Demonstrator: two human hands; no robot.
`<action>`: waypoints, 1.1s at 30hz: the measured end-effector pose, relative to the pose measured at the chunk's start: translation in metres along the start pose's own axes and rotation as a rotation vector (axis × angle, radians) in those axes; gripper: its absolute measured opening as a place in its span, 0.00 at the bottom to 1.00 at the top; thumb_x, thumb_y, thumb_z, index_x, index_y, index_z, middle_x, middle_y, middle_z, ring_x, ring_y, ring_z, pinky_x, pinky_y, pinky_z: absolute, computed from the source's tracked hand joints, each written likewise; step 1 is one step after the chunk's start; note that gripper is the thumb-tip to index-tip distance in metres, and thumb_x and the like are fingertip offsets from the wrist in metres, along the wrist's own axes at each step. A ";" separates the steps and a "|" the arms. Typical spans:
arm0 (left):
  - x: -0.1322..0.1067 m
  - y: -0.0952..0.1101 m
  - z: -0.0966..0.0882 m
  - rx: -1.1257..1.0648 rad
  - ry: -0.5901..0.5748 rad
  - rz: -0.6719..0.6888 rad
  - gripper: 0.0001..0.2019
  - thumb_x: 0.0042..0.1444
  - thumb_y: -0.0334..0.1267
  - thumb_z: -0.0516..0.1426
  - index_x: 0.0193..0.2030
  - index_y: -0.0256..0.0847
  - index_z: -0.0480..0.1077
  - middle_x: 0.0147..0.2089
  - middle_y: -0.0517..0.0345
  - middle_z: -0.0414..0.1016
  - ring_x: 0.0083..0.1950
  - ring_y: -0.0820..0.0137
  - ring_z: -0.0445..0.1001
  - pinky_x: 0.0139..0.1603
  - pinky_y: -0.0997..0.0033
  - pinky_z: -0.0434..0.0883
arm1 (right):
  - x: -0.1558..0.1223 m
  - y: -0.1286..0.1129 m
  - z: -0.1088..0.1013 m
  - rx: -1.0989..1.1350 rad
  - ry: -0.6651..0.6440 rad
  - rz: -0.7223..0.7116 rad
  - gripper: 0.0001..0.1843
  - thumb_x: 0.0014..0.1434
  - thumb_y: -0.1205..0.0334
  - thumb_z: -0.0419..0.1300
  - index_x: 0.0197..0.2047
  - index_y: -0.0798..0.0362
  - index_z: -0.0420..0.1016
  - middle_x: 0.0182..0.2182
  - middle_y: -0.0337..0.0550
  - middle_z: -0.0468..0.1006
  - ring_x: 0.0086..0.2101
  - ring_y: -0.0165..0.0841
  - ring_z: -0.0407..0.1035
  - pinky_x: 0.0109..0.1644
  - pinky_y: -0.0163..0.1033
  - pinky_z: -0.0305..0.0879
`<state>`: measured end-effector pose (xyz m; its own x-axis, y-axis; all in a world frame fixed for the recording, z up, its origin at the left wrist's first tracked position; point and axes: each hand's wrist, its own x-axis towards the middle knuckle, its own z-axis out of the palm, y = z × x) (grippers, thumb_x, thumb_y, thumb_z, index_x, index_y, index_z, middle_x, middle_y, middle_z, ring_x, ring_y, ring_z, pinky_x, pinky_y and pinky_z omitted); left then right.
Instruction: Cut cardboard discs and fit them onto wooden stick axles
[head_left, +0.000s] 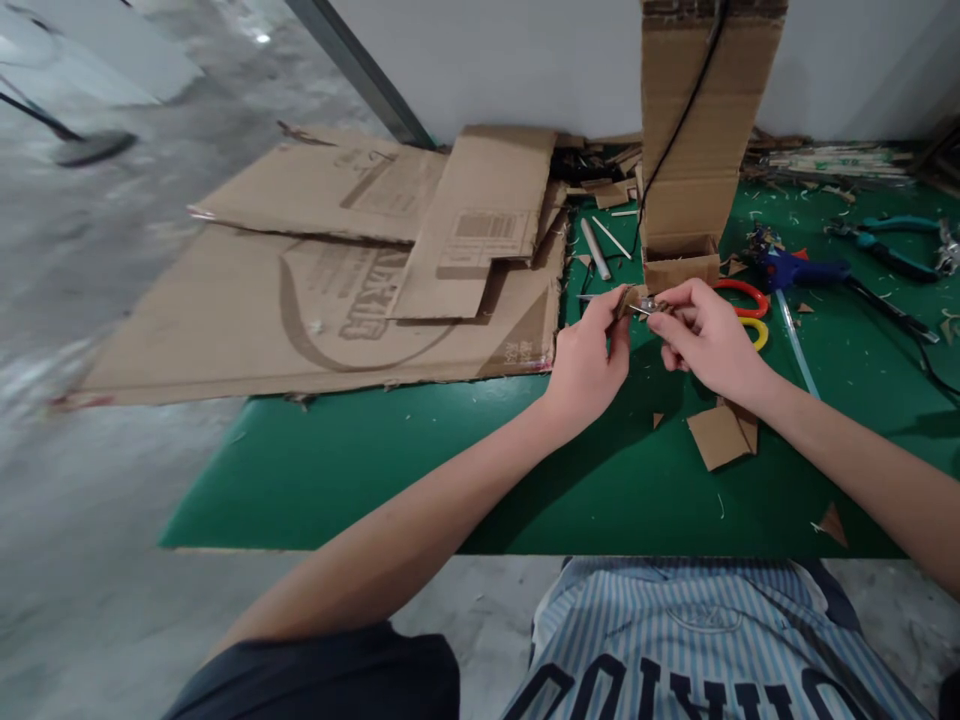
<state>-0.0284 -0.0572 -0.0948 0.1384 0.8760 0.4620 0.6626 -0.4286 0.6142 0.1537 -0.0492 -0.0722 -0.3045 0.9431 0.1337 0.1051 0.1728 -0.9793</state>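
Observation:
Near the middle right of the view, my left hand (589, 370) pinches a small piece of cardboard (628, 299) between thumb and fingers. Close against it, my right hand (712, 335) is closed on a small shiny metal part (647, 305), whose kind is too small to tell. The metal part meets the cardboard piece between my fingertips. Just behind my right hand lie scissors with a red handle (759, 298) and a yellow handle, partly hidden. Cut cardboard squares (718, 437) lie under my right forearm.
A tall folded cardboard strip (690, 130) with a black cable stands behind my hands. Large cardboard sheets (225, 320) cover the green table's (360, 470) left side. A blue glue gun (802, 270), teal-handled pliers (900, 224) and a clear stick (798, 345) lie to the right, among scraps.

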 end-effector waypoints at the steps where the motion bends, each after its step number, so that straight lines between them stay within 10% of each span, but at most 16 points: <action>1: 0.000 -0.001 0.001 -0.018 -0.017 -0.014 0.18 0.68 0.32 0.53 0.62 0.37 0.70 0.47 0.48 0.86 0.42 0.66 0.85 0.42 0.69 0.78 | 0.000 0.003 -0.003 -0.189 -0.004 -0.099 0.12 0.66 0.53 0.64 0.44 0.49 0.66 0.30 0.38 0.78 0.25 0.32 0.73 0.29 0.38 0.63; 7: 0.000 -0.002 0.004 -0.118 -0.037 -0.035 0.18 0.67 0.31 0.52 0.61 0.38 0.71 0.44 0.52 0.86 0.40 0.69 0.84 0.40 0.72 0.76 | -0.002 0.012 -0.012 -0.732 -0.047 -0.332 0.12 0.68 0.56 0.60 0.52 0.52 0.71 0.47 0.54 0.84 0.41 0.47 0.80 0.36 0.45 0.69; 13: 0.000 0.003 0.000 -0.012 -0.009 -0.007 0.17 0.68 0.33 0.53 0.62 0.38 0.70 0.44 0.52 0.86 0.36 0.70 0.82 0.37 0.72 0.75 | -0.003 0.001 0.003 -0.148 0.032 -0.117 0.11 0.66 0.55 0.64 0.43 0.48 0.65 0.25 0.31 0.74 0.21 0.28 0.68 0.28 0.37 0.63; 21: -0.001 0.005 -0.002 0.036 0.037 0.065 0.17 0.70 0.32 0.52 0.63 0.38 0.67 0.53 0.48 0.84 0.49 0.67 0.85 0.51 0.69 0.79 | 0.003 -0.002 0.008 0.479 -0.054 0.175 0.27 0.55 0.39 0.72 0.40 0.48 0.63 0.21 0.23 0.63 0.16 0.20 0.50 0.19 0.33 0.44; 33: 0.008 0.000 -0.004 -0.061 0.008 -0.065 0.15 0.68 0.32 0.53 0.60 0.39 0.70 0.49 0.52 0.85 0.44 0.69 0.83 0.44 0.71 0.77 | 0.001 0.006 -0.009 -0.470 -0.008 -0.244 0.15 0.68 0.57 0.59 0.56 0.49 0.67 0.29 0.37 0.75 0.27 0.33 0.69 0.31 0.40 0.59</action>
<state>-0.0298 -0.0507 -0.0885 0.0909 0.9008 0.4246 0.6239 -0.3839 0.6808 0.1622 -0.0445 -0.0770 -0.3801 0.8577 0.3462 0.4431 0.4974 -0.7458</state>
